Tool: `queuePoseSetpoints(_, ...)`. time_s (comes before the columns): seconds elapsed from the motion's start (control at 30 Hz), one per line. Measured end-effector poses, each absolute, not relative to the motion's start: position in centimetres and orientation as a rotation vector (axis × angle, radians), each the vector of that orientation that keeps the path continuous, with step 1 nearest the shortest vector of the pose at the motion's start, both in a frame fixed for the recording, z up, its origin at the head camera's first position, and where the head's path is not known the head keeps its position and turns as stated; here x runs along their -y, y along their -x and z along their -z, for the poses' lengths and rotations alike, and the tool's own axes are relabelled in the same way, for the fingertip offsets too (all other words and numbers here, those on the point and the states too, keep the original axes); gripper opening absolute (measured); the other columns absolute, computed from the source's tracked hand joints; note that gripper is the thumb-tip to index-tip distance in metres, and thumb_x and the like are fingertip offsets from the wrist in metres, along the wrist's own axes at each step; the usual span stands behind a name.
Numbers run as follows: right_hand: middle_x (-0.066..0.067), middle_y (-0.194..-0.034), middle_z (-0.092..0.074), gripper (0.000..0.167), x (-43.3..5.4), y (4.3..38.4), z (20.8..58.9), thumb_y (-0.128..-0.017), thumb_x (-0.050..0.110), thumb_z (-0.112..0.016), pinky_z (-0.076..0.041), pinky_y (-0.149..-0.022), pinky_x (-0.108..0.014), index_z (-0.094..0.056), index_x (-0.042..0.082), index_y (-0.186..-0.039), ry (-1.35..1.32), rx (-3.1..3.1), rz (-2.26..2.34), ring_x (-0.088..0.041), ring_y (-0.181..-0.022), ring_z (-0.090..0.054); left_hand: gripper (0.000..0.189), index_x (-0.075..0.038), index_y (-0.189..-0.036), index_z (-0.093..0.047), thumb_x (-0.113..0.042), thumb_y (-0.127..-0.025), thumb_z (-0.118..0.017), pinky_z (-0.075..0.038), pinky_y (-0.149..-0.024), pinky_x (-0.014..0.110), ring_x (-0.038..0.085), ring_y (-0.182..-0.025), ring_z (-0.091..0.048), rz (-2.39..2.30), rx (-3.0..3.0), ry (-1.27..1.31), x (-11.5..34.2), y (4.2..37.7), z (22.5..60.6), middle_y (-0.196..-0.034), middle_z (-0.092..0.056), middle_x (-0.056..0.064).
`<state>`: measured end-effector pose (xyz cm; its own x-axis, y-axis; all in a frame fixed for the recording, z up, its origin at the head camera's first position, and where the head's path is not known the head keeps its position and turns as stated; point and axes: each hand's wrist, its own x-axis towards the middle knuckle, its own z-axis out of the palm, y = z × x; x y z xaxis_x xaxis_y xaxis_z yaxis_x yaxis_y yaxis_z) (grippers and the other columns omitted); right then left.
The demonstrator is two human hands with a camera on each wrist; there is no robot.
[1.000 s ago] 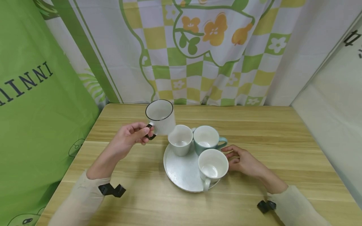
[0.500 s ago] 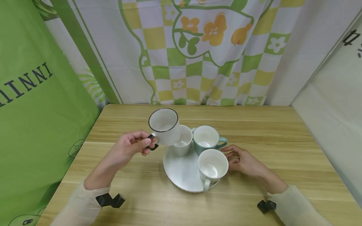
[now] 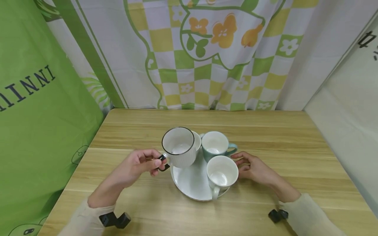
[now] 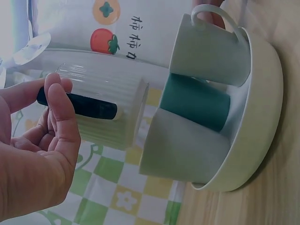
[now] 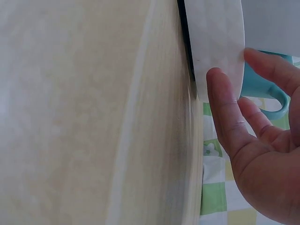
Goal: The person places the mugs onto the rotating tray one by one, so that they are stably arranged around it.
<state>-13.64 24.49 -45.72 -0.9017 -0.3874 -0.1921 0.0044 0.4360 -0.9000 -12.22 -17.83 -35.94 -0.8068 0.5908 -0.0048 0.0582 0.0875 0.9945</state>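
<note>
My left hand (image 3: 144, 164) pinches the black handle (image 4: 91, 105) of a white ribbed mug with a dark rim (image 3: 180, 154). In the left wrist view the mug hangs upright, higher than the other cups. From the head, it overlaps the left side of a round white tray (image 3: 189, 183) and partly hides a pale cup (image 3: 197, 141). A teal cup (image 3: 213, 154) and a white cup (image 3: 222, 177), its handle toward me, also stand in the tray. Relaxed fingers of my right hand (image 3: 255, 168) touch the tray's outer wall (image 5: 218, 42) on the right, beside the white cup.
The wooden table (image 3: 289, 157) spreads around the tray, its far edge against a checkered curtain (image 3: 212, 75). Green cloth (image 3: 56, 124) hangs on the left, and a pale panel (image 3: 351, 114) stands on the right. Small black devices sit at both wrists.
My left hand has brought the dark-rimmed mug down, toward me and slightly right, from beyond the tray's left edge to over its left part. The right hand has stayed at the tray.
</note>
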Motion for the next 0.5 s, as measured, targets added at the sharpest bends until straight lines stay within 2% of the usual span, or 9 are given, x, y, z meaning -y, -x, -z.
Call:
queuePoseSetpoints(0.27, -0.021, -0.115, -0.067, 0.064, -24.5, 13.7, 45.8, -0.081, 0.014, -0.083, -0.055, -0.076, -0.023, -0.051, -0.001, -0.134, 0.334, -2.319, 1.463, -0.016, -0.088, -0.068, 0.024, 0.019, -0.104, -0.058, -0.004, -0.099, -0.056, -0.056, -0.069, 0.024, 0.004, -0.072, -0.062, -1.782, -1.829, -0.790, 17.7, 11.6, 36.7, -0.090, -0.070, 0.000)
queuePoseSetpoints(0.5, -0.020, -0.116, -0.068, 0.063, -24.5, 13.6, 45.9, -0.082, 0.015, -0.083, -0.055, -0.076, -0.022, -0.051, 0.000, -0.135, 0.327, -2.324, 1.458, -0.016, -0.089, -0.068, 0.021, 0.016, -0.104, -0.060, -0.003, -0.098, -0.056, -0.058, -0.070, 0.025, 0.005, -0.076, -0.064, -1.741, -1.785, -0.782, 17.4, 11.2, 37.2, -0.091, -0.071, -0.003)
